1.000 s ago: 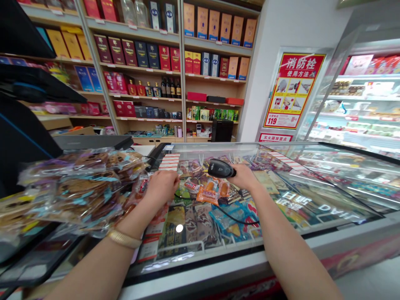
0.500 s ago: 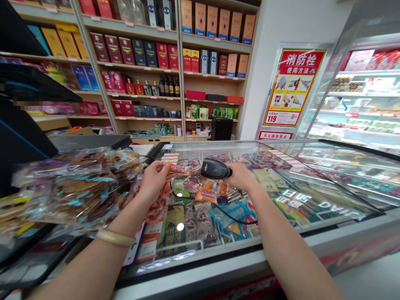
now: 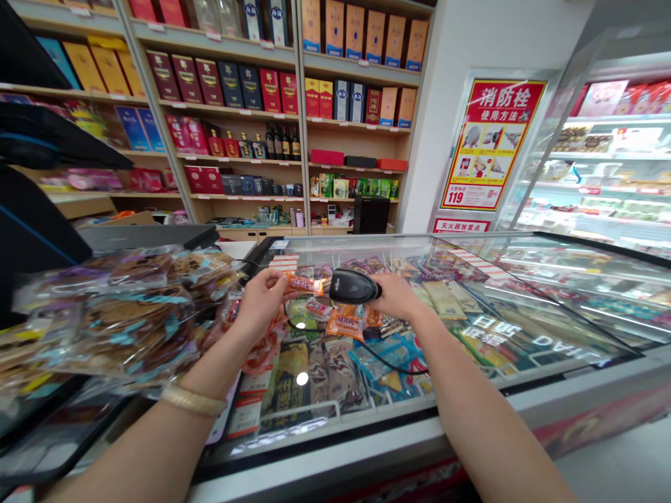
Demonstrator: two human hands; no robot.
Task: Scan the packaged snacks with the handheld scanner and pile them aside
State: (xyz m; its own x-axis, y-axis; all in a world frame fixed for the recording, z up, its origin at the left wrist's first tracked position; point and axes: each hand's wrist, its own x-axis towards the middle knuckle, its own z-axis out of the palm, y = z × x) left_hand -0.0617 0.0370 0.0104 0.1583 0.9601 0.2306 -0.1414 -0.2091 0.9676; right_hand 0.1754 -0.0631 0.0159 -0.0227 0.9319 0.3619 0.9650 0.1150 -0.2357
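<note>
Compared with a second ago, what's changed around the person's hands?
The left hand now holds an orange snack packet, which did not show in it a second ago. The scanner has moved a little to the left, toward that packet, so the two are close together. The right hand still grips the scanner, and the other packets still lie on top of the freezer.

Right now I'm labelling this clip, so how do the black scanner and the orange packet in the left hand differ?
The scanner is black, while the packet is orange with printed lettering. The scanner's rounded head looks bulkier than the slim packet. The right hand grips the scanner, whereas the left hand pinches the packet at one end. Both are held over the glass-topped case.
</note>
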